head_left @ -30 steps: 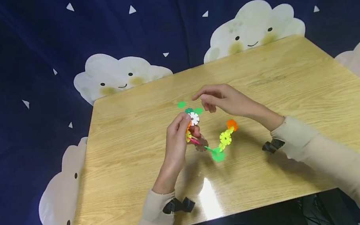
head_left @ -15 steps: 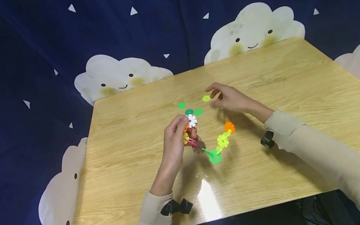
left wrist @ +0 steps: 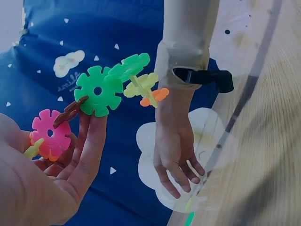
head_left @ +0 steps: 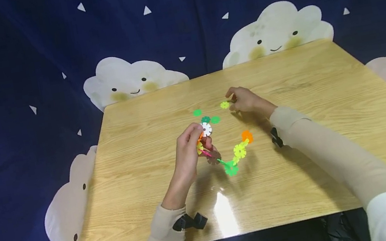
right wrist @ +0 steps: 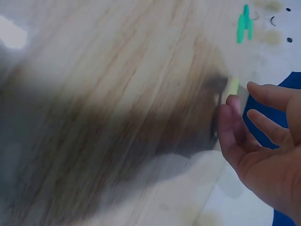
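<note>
My left hand (head_left: 187, 149) pinches one end of a chain of slotted plastic flower discs between thumb and fingers. A white disc (head_left: 206, 129) shows at the thumb tip, and from there the chain runs down to a green disc (head_left: 231, 168) and up through a yellow disc (head_left: 239, 151) to an orange one (head_left: 246, 137). In the left wrist view, a pink disc (left wrist: 50, 133) lies within the curve of the fingers. My right hand (head_left: 246, 100), its fingers loosely bent and parted, is beside a loose lime-yellow disc (head_left: 225, 105) on the table.
Loose green discs, one bright (head_left: 197, 113), one darker (head_left: 205, 119) and another bright, lie just beyond my left hand on the wooden table (head_left: 139, 125). A dark blue curtain (head_left: 194, 17) with cloud faces hangs behind the table's far edge.
My right hand has drawn back to the right, and the lime-yellow disc, out of sight a second ago, now shows beside its fingertips. My left hand keeps the chain in about the same place.
</note>
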`<state>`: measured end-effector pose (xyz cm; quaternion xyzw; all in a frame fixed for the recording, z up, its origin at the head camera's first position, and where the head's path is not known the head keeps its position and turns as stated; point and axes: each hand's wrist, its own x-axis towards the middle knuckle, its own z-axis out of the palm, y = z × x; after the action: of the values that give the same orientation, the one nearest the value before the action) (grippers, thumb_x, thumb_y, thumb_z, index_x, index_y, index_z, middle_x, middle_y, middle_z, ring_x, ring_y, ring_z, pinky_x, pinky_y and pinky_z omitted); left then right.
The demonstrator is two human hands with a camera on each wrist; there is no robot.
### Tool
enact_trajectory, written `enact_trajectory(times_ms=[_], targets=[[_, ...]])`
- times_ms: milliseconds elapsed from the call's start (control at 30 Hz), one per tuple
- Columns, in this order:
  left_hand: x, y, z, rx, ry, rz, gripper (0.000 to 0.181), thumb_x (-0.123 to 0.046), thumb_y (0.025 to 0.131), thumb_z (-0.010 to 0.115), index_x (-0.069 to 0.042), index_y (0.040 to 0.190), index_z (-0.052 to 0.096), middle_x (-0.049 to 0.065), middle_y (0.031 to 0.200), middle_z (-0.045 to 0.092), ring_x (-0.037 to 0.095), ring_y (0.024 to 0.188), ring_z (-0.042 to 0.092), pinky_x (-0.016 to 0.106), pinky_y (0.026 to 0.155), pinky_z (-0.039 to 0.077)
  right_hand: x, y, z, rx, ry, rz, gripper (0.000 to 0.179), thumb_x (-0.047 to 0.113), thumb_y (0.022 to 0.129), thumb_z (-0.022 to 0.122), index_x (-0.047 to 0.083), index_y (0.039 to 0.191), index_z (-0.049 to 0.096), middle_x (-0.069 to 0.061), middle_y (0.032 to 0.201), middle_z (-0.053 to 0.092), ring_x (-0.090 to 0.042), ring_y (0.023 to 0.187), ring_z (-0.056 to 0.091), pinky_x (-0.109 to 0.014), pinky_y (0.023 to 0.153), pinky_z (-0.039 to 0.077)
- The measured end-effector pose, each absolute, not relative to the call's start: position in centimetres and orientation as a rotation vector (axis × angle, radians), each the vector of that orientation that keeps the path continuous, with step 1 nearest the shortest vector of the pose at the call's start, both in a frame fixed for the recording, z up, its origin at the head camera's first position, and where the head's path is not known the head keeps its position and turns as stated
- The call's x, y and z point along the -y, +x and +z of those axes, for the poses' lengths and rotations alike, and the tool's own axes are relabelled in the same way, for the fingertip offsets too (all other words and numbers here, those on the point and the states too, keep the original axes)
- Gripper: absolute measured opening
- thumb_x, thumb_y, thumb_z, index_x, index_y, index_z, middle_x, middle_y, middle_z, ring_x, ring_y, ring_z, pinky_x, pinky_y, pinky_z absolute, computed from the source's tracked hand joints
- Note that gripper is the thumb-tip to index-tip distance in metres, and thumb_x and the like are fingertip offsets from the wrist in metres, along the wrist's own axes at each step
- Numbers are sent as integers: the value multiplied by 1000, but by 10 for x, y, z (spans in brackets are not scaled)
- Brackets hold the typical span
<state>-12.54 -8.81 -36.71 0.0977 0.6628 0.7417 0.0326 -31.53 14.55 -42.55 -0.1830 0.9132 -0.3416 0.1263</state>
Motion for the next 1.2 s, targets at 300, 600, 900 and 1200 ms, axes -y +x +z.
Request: enact_trajectory(times_ms=[300,600,900,1200], targets=[[98,-128,-365,-2058,235,2315,30,-20,104,42,2,87,52,9,64,51,22,57,60,30,62,50,-139,-328,-430,-2608,-428,-1034,49,6,90,66,-2,134,47,-21,103,55,-19,58,56,-28,52,51],[107,-128,-368,-2056,285,2362,32,-26,103,47,0,86,52,8,63,51,24,54,61,31,57,50,-133,-328,-438,-2753,-511,-885,42,13,89,70,-1,127,57,-23,113,59,-28,85,61,-38,78,52],[115,-127,-369,-2068,262,2369,31,-24,104,44,1,88,52,9,64,51,24,54,60,31,58,51,-127,-327,-443,-2826,-461,-772,28,14,91,67,0,113,56,-19,111,50,-32,102,49,-46,86,46],[119,-128,-372,-2106,238,2365,31,-25,103,46,-1,86,54,8,62,51,22,55,59,29,59,50,-122,-323,-442,-2771,-461,-815,26,20,92,67,6,107,50,-15,107,57,-30,95,52,-43,77,44]])
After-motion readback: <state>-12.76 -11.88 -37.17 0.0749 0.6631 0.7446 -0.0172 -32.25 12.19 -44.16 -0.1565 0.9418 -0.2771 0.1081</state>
